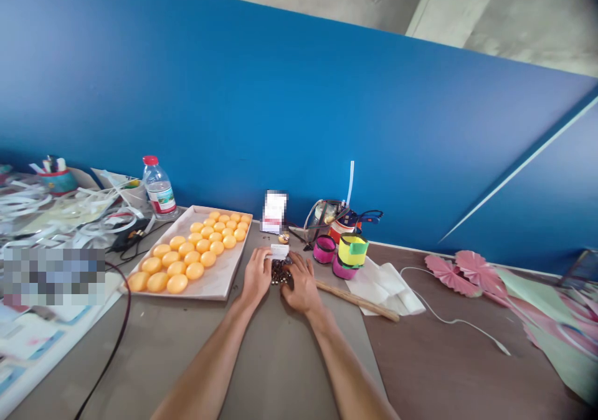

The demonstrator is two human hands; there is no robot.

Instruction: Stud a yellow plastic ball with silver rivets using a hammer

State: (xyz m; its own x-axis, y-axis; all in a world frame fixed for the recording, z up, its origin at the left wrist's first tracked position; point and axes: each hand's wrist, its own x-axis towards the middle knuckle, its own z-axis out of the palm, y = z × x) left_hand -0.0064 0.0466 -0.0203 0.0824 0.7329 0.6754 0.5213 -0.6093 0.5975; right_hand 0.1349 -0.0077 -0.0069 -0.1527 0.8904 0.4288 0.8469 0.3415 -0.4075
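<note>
On the desk (280, 364), left hand (256, 275) and right hand (303, 285) pinch a small packet (281, 272), each grip closed on one side. Likely light, soft, slippery; hold by the edges.

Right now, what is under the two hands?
A small dark packet with a white label shows between the left hand and right hand. The hands cover its sides.

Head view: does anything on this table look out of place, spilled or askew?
One small yellow ball sits alone outside the tray, just beyond the dark packet between left hand and right hand. Far left, white paper strips lie tangled. Nothing looks spilled.
</note>
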